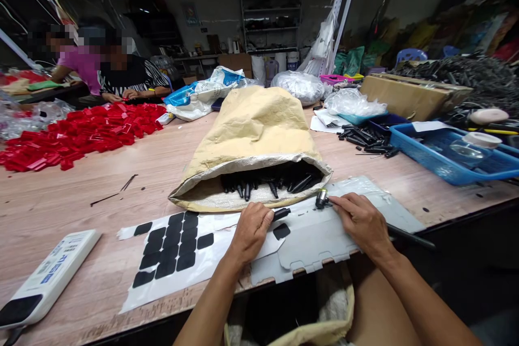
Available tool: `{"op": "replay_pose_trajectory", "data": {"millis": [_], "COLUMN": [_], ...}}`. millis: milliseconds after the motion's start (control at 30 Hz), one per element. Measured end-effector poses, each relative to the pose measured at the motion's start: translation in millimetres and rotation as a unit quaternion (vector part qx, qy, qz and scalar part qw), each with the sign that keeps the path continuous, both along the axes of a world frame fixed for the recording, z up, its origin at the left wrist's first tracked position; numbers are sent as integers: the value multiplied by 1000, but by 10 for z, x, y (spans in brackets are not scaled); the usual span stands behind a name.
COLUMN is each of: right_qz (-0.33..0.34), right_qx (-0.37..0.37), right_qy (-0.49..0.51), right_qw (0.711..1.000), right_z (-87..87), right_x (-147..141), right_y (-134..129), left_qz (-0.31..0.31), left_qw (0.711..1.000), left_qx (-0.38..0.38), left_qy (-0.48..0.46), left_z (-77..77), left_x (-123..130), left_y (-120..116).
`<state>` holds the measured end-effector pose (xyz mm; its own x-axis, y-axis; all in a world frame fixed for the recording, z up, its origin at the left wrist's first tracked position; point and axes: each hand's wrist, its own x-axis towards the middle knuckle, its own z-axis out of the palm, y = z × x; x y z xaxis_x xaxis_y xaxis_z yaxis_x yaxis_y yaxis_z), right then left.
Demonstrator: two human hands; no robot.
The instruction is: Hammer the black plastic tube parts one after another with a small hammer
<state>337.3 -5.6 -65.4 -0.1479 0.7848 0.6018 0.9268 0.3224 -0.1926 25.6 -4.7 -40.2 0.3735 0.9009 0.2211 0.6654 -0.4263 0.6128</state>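
Note:
My left hand [250,231] is closed around a short black tube-shaped part [281,214], whose end points right. In my right hand [362,221] is a small hammer; its metal head [321,199] has a yellowish face on top and a black one below, and its black handle [411,236] sticks out past my wrist. Both hands are over a grey cardboard sheet [328,238]. Just beyond them lies a yellow woven sack [259,124], its mouth open toward me, with many black parts [247,189] inside. A loose black rounded square [281,231] lies between the hands.
White backing sheet [203,265] with black squares lies left, beside a white power strip [52,275]. A red parts pile [93,130] is farther left, with two people behind. At right are a blue basket [441,165] and black parts [367,140]. Another sack [344,303] is below the edge.

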Motion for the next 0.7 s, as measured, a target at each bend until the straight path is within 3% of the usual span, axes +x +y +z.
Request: {"op": "replay_pose_trajectory", "data": {"millis": [433, 700], "right_qz": [-18, -12], "right_qx": [-4, -18], "right_qy": [8, 12], "right_qw": [1000, 1000], "right_z": [-10, 15], "right_x": [-28, -23], "right_y": [-7, -8], "left_qz": [-4, 5], "left_qw": [999, 999], "left_qx": [12, 31], "left_qy": [-50, -16], "left_z": [15, -40], "left_x": [0, 13], "left_y": [-20, 4]}}
